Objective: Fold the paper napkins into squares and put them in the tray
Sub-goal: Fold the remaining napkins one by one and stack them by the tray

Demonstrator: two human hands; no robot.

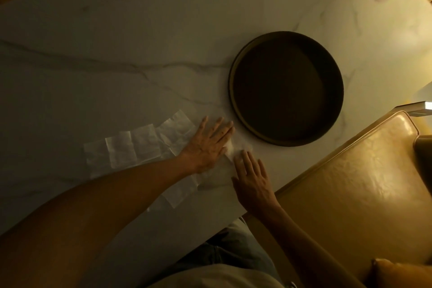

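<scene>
Right hand lay flat with fingers straight on a paper napkin just short of the tray, left hand pressed flat beside it, more napkins left of the tray, round dark tray held nothing, marble table beneath.

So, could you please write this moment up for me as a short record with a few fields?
surface: marble-look table
tray: round, dark, nothing visible inside
napkins: unfolded, overlapping, flat on the table left of the tray
left hand: fingers straight, pressing flat on a napkin
right hand: fingers straight, resting on the napkin edge
chair: tan leather seat at the right
progress: no napkin in the tray yet
</scene>
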